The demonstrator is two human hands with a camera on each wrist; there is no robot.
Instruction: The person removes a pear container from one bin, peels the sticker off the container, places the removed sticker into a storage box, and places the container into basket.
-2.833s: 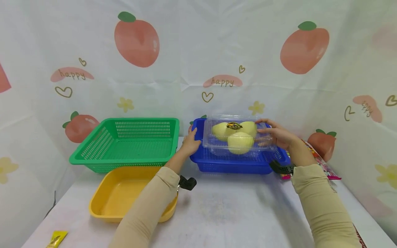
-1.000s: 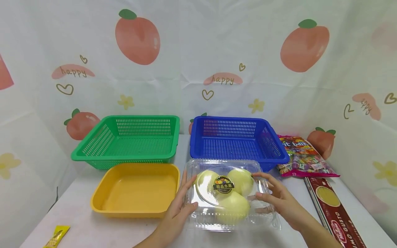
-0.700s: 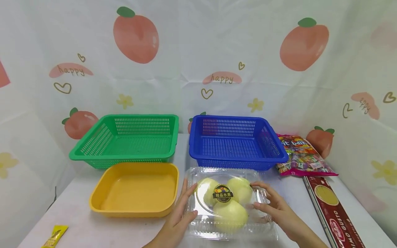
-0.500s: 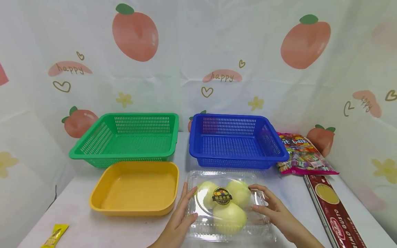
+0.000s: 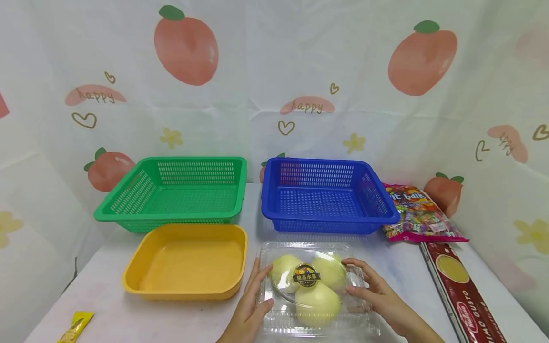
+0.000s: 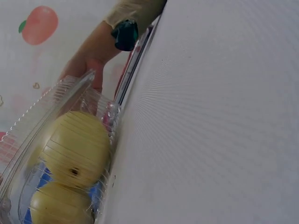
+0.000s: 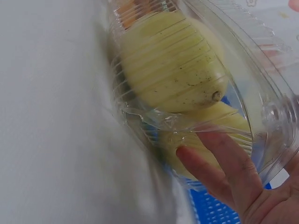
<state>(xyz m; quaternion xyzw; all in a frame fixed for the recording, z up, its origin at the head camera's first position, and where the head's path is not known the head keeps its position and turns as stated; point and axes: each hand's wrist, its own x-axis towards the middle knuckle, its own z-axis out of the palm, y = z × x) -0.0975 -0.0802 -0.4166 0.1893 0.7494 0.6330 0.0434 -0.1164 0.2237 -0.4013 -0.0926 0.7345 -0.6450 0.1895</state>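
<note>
"What are the hands doing?"

"The left hand (image 5: 248, 305) and right hand (image 5: 383, 296) are gripping opposite sides of a clear, rectangular plastic box (image 5: 306, 276) containing three round, pale-yellow fruits (image 5: 318, 305)."

"Where is it sitting?"

"It's sitting in front of the blue, rectangular, perforated plastic basket (image 5: 330, 226), right of the yellow, rounded plastic tub (image 5: 184, 267)."

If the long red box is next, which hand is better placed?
Probably the right hand, once free: it holds the clear container on its right side, nearer the long red box. The left hand, opposite, would reach across.
</note>
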